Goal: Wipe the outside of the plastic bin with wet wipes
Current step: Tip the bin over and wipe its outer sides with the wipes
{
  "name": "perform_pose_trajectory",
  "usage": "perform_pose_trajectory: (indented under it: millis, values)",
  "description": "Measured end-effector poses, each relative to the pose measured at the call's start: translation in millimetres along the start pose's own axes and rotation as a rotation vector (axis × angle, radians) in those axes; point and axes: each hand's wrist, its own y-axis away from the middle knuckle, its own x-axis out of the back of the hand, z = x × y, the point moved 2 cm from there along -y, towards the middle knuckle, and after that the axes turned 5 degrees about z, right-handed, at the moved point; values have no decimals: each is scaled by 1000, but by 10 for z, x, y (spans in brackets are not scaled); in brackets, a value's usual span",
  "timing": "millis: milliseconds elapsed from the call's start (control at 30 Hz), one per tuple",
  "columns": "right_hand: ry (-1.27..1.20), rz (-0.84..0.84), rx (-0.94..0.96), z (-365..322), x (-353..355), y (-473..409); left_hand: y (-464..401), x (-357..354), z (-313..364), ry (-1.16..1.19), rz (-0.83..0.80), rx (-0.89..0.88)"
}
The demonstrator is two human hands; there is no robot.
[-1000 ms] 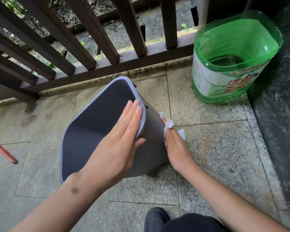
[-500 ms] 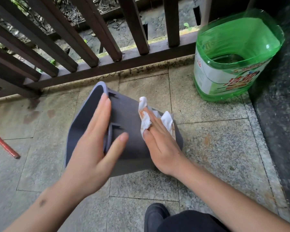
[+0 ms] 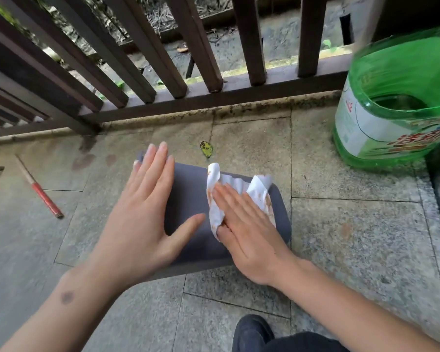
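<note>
1. The bin (image 3: 188, 214) lies on the tiled floor (image 3: 353, 237), straight ahead of me and on my side of the railing (image 3: 214, 97). A flat grey outer face is turned up toward me; I cannot tell from here whether it is a wall or the base.
2. Long axis of that face: it runs left to right, roughly parallel to the railing's bottom bar. Rounded right-hand corners are visible; the left end is hidden under my left hand (image 3: 148, 212).
3. Left hand: fully open, fingers straight and together, thumb spread. The palm lies flat over the bin's left part, holding nothing. I judge it is bracing the bin.
4. Right hand (image 3: 247, 224): open and flat, pressing the wipe (image 3: 235, 185) against the bin's right part. There is no closed grip; the wipe is pinned under fingers and palm. It is crumpled, brown-stained, with edges sticking out toward the railing.
5. The right hand is the working hand, already on the surface. The bare strip between my hands is the nearest unwiped-looking area.
6. Judgement: the next stroke should run along the long axis, toward the left hand.
7. Risk: if the bracing slackens, the bin could slide toward the railing.
</note>
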Motion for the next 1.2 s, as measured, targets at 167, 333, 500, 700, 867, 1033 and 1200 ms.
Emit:
perform_pose_trajectory:
  millis: [167, 333, 500, 700, 867, 1033, 1200]
  values:
    - [70, 63, -87, 334, 17, 87, 59, 24, -139, 262, 73, 159]
    - [13, 120, -314, 599, 56, 236, -68, -21, -63, 365, 126, 232]
    - [-7, 72, -231, 78, 113, -4, -212, -40, 89, 452, 150, 328]
    - [-126, 28, 170, -755, 121, -577, -268, -90, 203, 331, 127, 285]
    - [-77, -9, 105, -244, 155, -313, -228, -82, 30, 341, 159, 366]
    - [37, 31, -95, 456, 214, -26, -187, -92, -100, 414, 202, 415]
    - [11, 68, -218, 299, 203, -122, -249, -77, -96, 431, 219, 455]
